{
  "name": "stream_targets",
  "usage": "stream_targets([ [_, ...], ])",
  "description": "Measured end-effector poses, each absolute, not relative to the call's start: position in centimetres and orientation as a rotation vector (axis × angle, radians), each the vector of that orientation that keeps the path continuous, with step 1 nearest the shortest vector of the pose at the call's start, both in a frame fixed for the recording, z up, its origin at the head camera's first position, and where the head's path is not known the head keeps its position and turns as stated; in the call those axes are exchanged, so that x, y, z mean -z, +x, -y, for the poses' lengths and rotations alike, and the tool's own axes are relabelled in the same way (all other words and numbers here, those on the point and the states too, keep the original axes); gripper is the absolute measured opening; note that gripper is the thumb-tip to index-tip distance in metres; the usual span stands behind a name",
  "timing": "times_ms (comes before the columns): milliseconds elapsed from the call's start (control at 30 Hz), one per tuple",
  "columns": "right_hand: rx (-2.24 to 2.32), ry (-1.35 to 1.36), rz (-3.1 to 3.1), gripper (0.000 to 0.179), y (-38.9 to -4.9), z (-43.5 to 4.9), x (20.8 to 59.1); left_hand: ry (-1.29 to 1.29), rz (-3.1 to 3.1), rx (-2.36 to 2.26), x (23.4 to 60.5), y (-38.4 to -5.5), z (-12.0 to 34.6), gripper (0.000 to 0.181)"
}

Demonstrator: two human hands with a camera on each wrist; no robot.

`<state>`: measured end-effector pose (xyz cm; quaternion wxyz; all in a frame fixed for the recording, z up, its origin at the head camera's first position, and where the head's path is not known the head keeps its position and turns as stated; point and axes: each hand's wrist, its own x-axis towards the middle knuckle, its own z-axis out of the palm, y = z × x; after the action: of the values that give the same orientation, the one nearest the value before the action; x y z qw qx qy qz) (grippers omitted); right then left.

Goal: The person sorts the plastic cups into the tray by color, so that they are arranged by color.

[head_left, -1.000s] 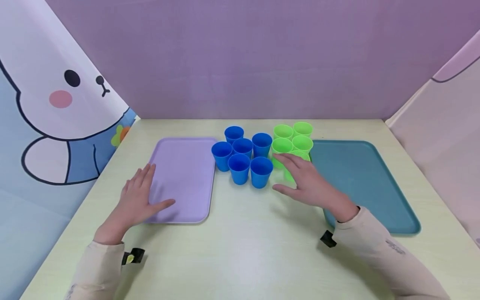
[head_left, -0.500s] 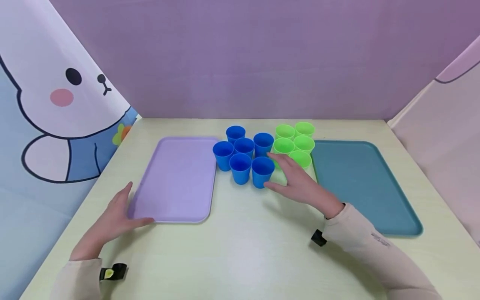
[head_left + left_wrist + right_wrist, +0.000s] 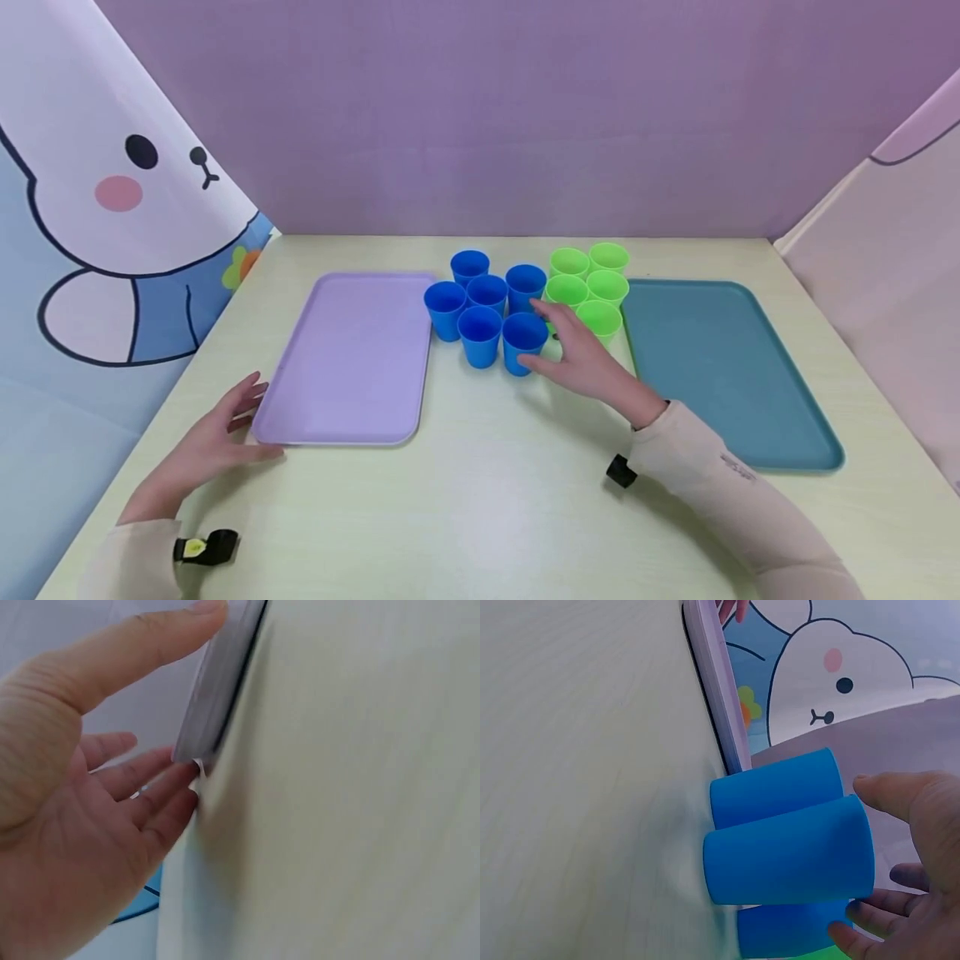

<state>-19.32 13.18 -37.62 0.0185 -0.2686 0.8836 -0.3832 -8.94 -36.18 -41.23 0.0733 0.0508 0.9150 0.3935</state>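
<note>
My left hand (image 3: 202,454) is at the near left corner of the lilac tray (image 3: 352,358), thumb and fingers spread apart around that corner. In the left wrist view, the fingertips lie close to the tray corner; whether they touch it I cannot tell. My right hand (image 3: 581,358) reaches around the right side of the nearest right blue cup (image 3: 522,343), thumb in front and fingers behind. The right wrist view has the thumb apart from this blue cup (image 3: 787,855), and the fingers beside its far side. Several other blue cups (image 3: 480,340) stand upright beside it.
Several bright green cups (image 3: 600,321) stand just right of the blue ones, partly behind my right hand. A teal tray (image 3: 727,375) lies at the right of the table. A purple backdrop (image 3: 480,117) rises behind the table's far edge.
My left hand has moved from over the lilac tray back and left to its near corner. My right hand has shifted left, from beside the green cups to the nearest right blue cup.
</note>
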Motion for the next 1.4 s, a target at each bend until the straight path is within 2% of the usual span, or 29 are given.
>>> stream_targets([
  [267,1.244,-0.784,-2.739,0.079,-19.9,-12.7,38.2,0.143,-2.706,-1.310,41.8,-9.1,37.0,0.102],
  [933,1.305,-0.742,-2.709,0.076,-20.0,-12.7,37.9,0.055,-2.587,-1.368,42.0,-9.7,37.4,0.103],
  [1400,1.420,-0.762,-2.694,0.077,-19.5,-13.5,35.0,0.029,-2.561,-1.395,41.8,-9.7,37.2,0.103],
])
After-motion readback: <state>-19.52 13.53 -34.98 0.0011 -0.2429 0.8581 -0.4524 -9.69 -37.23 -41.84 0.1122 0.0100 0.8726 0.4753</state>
